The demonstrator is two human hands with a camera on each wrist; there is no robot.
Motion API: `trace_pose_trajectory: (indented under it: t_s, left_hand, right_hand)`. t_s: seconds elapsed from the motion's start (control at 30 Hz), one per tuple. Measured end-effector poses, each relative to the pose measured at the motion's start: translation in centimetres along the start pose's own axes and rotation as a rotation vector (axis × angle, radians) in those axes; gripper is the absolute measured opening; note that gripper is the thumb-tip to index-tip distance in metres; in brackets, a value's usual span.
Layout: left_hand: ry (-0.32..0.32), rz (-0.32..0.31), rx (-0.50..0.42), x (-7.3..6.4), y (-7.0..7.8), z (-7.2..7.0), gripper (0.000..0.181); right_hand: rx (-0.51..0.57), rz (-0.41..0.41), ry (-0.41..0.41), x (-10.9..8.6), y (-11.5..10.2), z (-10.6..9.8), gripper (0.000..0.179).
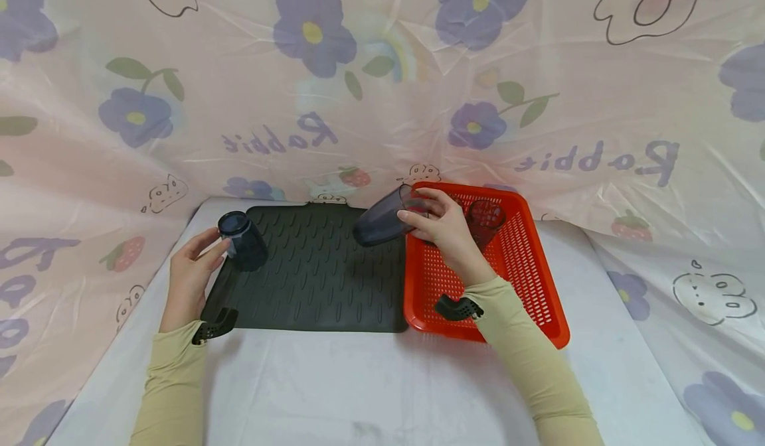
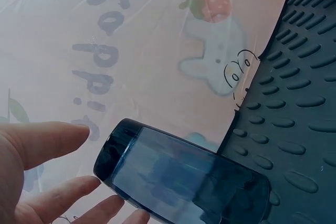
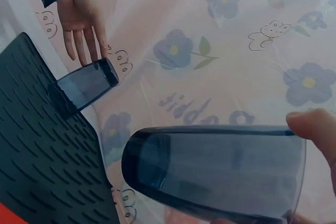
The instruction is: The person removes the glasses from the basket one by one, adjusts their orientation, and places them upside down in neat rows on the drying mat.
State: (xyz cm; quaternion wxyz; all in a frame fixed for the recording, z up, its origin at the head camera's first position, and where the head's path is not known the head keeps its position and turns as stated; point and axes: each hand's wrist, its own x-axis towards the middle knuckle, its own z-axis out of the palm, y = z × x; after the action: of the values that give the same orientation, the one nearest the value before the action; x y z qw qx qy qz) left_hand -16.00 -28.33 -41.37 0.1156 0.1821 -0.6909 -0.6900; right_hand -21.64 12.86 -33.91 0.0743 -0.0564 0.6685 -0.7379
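A dark blue-grey drinking glass (image 1: 244,241) stands upside down at the left end of a dark ribbed mat (image 1: 317,280). Beside its base, my left hand (image 1: 194,267) has its fingers spread; in the left wrist view the thumb is apart from the glass, and fingertips lie close to its edge. My right hand (image 1: 445,227) grips a second drinking glass (image 1: 382,217) near its rim, tilted with its base toward the left, above the mat's right part. The right wrist view shows this glass (image 3: 220,171) large, with only part of the hand around its rim.
An orange-red perforated basket (image 1: 546,300) sits right of the mat, partly under my right forearm. Another glass (image 1: 485,220) leans inside it. A white cloth (image 1: 335,379) covers the table, and a printed curtain (image 1: 382,101) hangs behind.
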Motion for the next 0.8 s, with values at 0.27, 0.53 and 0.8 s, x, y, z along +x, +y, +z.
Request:
trace_pose_trajectory:
  t_s: [0.27, 0.53, 0.8]
  left_hand:
    - [-0.029, -0.02, 0.078, -0.8, 0.0, -0.1, 0.061]
    - [-0.223, 0.019, 0.334, -2.8, 0.7, 0.3, 0.071]
    - [-0.417, 0.114, 0.274, -3.4, 1.2, 2.7, 0.063]
  right_hand:
    - [0.01, 0.06, -0.008, 0.3, 1.1, 0.9, 0.062]
    - [0.015, 0.092, 0.001, 0.4, 1.7, 1.5, 0.063]
    - [0.02, 0.11, -0.009, 0.4, 1.5, 2.1, 0.062]
